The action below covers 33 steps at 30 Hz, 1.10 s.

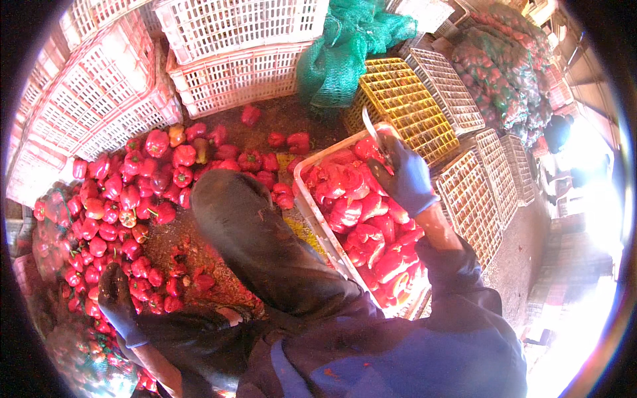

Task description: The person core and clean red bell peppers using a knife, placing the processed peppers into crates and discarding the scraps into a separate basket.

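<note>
My right hand [404, 175], in a dark-palmed glove with a blue cuff, grips a knife [369, 125] whose short pale blade points up and away. It is over the far right side of a pale plastic crate [318, 224] filled with cut red bell pepper pieces [366, 239]. At lower left my left hand [115, 293], gloved likewise, reaches into a heap of whole red bell peppers [129, 196]. Its fingers are dark against the heap, and whether they hold a pepper is unclear.
Stacked white plastic crates [244, 82] stand behind the heap. Green mesh netting [333, 64] lies beside an upturned yellow crate [405, 99]. More crates [470, 204] line the right side. Full mesh sacks [502, 74] stand at back right. Pepper scraps [181, 268] litter the floor near my knees.
</note>
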### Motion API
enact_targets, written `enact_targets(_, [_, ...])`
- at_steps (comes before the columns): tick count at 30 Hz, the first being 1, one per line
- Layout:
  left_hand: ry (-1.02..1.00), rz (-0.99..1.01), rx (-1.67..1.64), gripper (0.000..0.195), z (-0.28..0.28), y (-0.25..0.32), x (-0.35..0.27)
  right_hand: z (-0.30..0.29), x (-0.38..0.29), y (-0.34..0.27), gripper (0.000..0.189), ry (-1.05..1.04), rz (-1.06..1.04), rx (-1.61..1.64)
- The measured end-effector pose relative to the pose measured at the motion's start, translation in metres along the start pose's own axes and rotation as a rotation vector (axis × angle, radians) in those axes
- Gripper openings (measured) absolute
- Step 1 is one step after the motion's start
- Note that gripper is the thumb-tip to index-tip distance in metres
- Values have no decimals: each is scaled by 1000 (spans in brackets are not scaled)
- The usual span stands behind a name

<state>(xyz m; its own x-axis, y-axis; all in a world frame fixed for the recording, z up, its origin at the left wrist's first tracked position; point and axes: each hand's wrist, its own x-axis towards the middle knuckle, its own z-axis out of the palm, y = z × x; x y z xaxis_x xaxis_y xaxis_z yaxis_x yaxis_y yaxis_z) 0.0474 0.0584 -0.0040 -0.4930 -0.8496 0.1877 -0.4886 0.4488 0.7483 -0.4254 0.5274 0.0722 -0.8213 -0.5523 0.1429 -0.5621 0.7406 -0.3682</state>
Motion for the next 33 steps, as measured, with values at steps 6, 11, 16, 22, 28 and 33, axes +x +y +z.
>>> enact_targets(6, [-7,90,123,30,13,16,-6,111,32,-18,38,134,-360,-34])
enact_targets(11, [38,-97,113,25,1,61,-12,163,17,3,30,141,-215,109])
enact_targets(16, [187,-73,-8,24,-15,54,-26,191,34,4,31,247,-194,62])
enact_targets(22, [120,9,-166,24,-12,44,-31,182,35,60,24,145,25,818])
enact_targets(28, [140,80,-131,24,-37,21,-49,81,4,54,25,509,29,468])
enact_targets(33, [26,-64,-551,23,-34,55,-19,50,-48,65,37,454,145,112])
